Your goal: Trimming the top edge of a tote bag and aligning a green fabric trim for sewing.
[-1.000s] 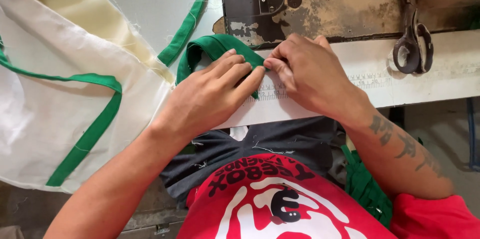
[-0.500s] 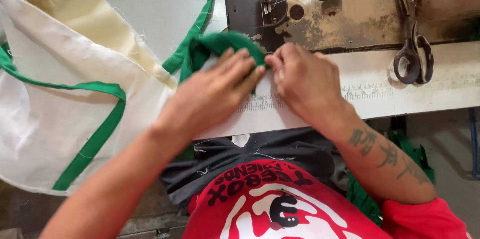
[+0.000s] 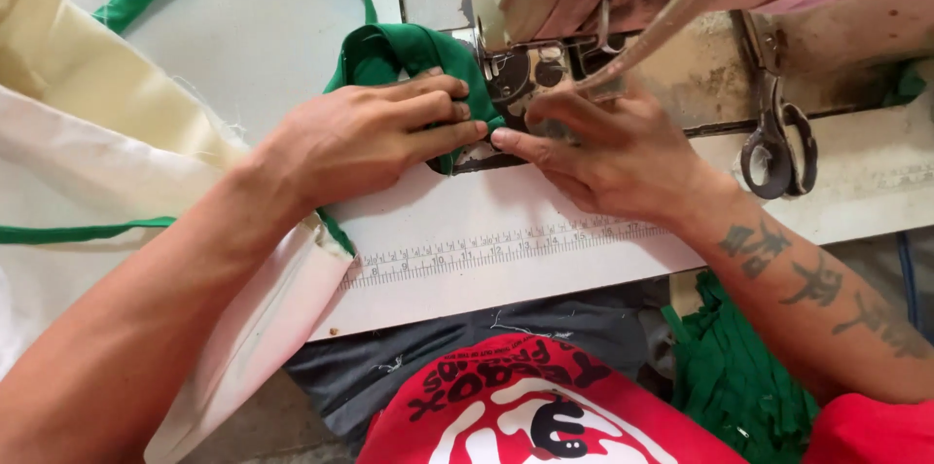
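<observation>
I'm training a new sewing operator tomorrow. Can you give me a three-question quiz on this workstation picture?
1. True or false: the left hand lies flat on the green strap.
2. Where are the scissors? A) in the right hand B) on the machine bed, right of the right hand C) on the cream fabric
3. What is printed along the front edge of the white table?

Key
1. True.
2. B.
3. A ruler scale.

Scissors lie right of sewing machine
</observation>
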